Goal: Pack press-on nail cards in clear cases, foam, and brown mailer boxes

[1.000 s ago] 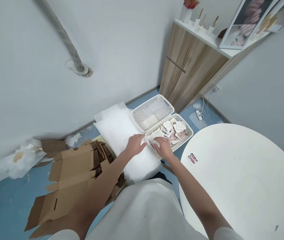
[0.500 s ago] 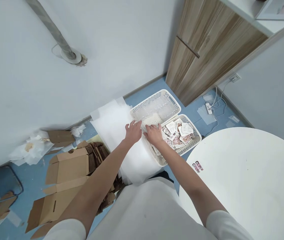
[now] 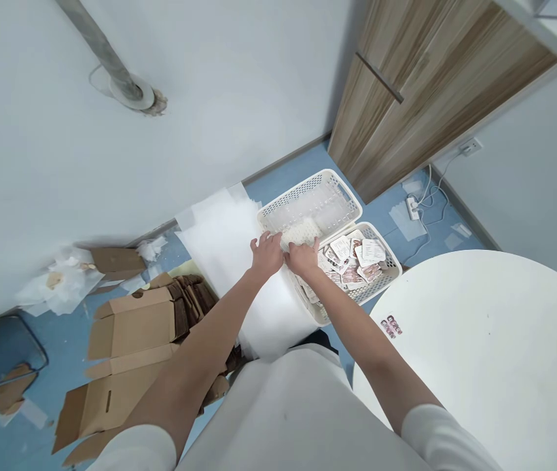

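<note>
My left hand (image 3: pixel 267 252) and my right hand (image 3: pixel 302 258) are close together, fingers curled down at the near end of the far white basket (image 3: pixel 310 186). A whitish, textured piece (image 3: pixel 302 230) lies just beyond my fingertips, at that end of the basket; its kind is not clear. What my fingers grip is hidden beneath them. Under my left hand spreads a stack of thin white sheets (image 3: pixel 219 226). My right forearm passes over the nearer white basket (image 3: pixel 387 284), which holds many small cards (image 3: pixel 373 251) with printed or pinkish faces.
At right stands a round white table (image 3: pixel 484 340) with small pink-and-dark pieces (image 3: pixel 391 326) on it. Flattened cardboard boxes (image 3: pixel 141 327) lie at left, near crumpled white wrapping (image 3: pixel 65 281) and a dark chair (image 3: pixel 6 356). Beyond are a wooden cabinet (image 3: pixel 420 72) and a power strip (image 3: pixel 412 208).
My fingers have curled in from a more spread position, and my hands have drawn slightly closer together. The view has shifted a little; the baskets and boxes stay in place.
</note>
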{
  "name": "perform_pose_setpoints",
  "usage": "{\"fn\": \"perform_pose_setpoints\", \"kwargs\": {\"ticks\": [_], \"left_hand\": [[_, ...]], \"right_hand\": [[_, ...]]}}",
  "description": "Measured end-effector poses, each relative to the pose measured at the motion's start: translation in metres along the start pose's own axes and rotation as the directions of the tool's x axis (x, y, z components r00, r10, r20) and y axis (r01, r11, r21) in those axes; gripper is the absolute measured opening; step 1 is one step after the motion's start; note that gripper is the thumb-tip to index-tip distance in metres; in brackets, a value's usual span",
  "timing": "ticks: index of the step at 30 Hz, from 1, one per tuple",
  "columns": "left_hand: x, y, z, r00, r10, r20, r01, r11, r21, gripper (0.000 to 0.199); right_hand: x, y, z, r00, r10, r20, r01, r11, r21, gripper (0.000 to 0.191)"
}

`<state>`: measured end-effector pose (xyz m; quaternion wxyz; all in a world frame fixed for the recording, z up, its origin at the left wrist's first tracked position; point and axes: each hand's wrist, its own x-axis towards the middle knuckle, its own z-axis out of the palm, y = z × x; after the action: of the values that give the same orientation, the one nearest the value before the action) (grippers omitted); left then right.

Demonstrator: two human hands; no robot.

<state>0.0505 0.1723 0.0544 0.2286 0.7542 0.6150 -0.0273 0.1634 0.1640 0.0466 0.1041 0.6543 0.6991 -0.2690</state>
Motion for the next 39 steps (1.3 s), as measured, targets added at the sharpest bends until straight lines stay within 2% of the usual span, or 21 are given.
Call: {"fn": "perform_pose_setpoints", "kwargs": {"ticks": [4, 11, 15, 18, 20, 22, 24, 25, 27, 31, 34, 39], "left_hand": [[-0.006, -0.001, -0.002, 0.998, 0.03, -0.049, -0.031, 0.999, -0.028, 0.05], [-0.028, -0.005, -0.018, 0.963, 0.139, -0.233, -0.181, 0.969, -0.17, 0.048], [-0.053, 0.0, -0.034, 0.91, 0.168, -0.379, -0.294, 0.906, -0.303, 0.049], [-0.079, 0.002, -0.039, 0.869, 0.144, -0.473, -0.365, 0.833, -0.417, 0.049], [-0.097, 0.002, -0.036, 0.874, 0.106, -0.475, -0.383, 0.751, -0.538, 0.048], [-0.114, 0.003, -0.029, 0.922, 0.059, -0.383, -0.332, 0.63, -0.702, 0.046], [-0.131, 0.005, -0.021, 0.976, 0.052, -0.209, -0.207, 0.495, -0.844, 0.044], [-0.139, 0.007, -0.017, 0.991, 0.072, -0.116, -0.136, 0.439, -0.888, 0.043], [-0.156, 0.015, -0.009, 0.987, 0.157, 0.036, -0.024, 0.367, -0.93, 0.044], [-0.19, 0.042, 0.006, 0.905, 0.373, 0.205, 0.076, 0.331, -0.941, 0.044], [-0.212, 0.067, 0.016, 0.839, 0.469, 0.276, 0.109, 0.352, -0.93, 0.04], [-0.233, 0.109, 0.03, 0.727, 0.594, 0.344, 0.086, 0.419, -0.904, 0.035]], "right_hand": [[-0.007, 0.0, 0.001, 0.998, -0.02, -0.061, 0.021, 1.0, 0.004, 0.029], [-0.04, -0.01, -0.007, 0.961, -0.064, -0.269, 0.077, 0.996, 0.038, 0.03], [-0.076, -0.021, -0.019, 0.915, -0.027, -0.403, 0.08, 0.99, 0.116, 0.032], [-0.114, -0.027, -0.023, 0.874, 0.035, -0.484, 0.099, 0.963, 0.249, 0.033], [-0.142, -0.026, -0.02, 0.867, 0.085, -0.492, 0.125, 0.917, 0.379, 0.033], [-0.171, -0.02, -0.011, 0.874, 0.121, -0.471, 0.174, 0.827, 0.534, 0.034], [-0.2, -0.013, 0.003, 0.884, 0.151, -0.443, 0.217, 0.707, 0.673, 0.036], [-0.214, -0.008, 0.011, 0.887, 0.173, -0.429, 0.227, 0.646, 0.729, 0.037], [-0.243, -0.001, 0.027, 0.885, 0.231, -0.404, 0.231, 0.537, 0.812, 0.039], [-0.297, 0.008, 0.056, 0.847, 0.364, -0.387, 0.258, 0.355, 0.899, 0.043], [-0.333, 0.014, 0.076, 0.782, 0.506, -0.365, 0.28, 0.238, 0.93, 0.046], [-0.384, 0.025, 0.108, 0.682, 0.688, -0.247, 0.365, -0.028, 0.931, 0.053]]}}
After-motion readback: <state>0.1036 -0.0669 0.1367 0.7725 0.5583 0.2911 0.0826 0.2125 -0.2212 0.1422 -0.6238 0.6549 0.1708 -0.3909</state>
